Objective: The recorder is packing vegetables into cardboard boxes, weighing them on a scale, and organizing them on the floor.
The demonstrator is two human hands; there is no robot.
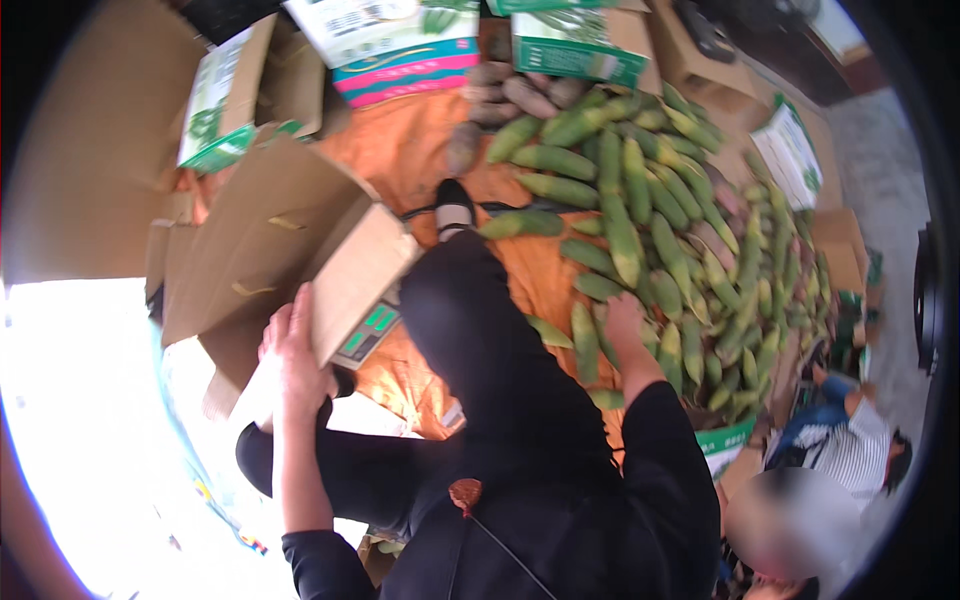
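Note:
My left hand point(293, 345), its fingers stretched out, rests against the near side of an open brown carton point(265, 235). Beside that hand, a scale point(368, 335) with green lit displays sits partly under a pale tan panel point(362, 275); I cannot tell whether the panel is a carton flap or the scale's top. My right hand point(626, 328) reaches down into a big heap of green radishes point(620, 215) with yellowish ends. It touches the radishes at the heap's near left edge. Its fingertips are hidden, so a grip cannot be made out.
An orange sheet point(400, 150) lies beneath the heap. Brownish-red roots point(490, 95) lie at its far end. Printed cartons point(405, 50) stand along the far side, with another carton point(235, 95) at left. My shod foot point(455, 205) is beside the heap. A person point(840, 435) sits at right.

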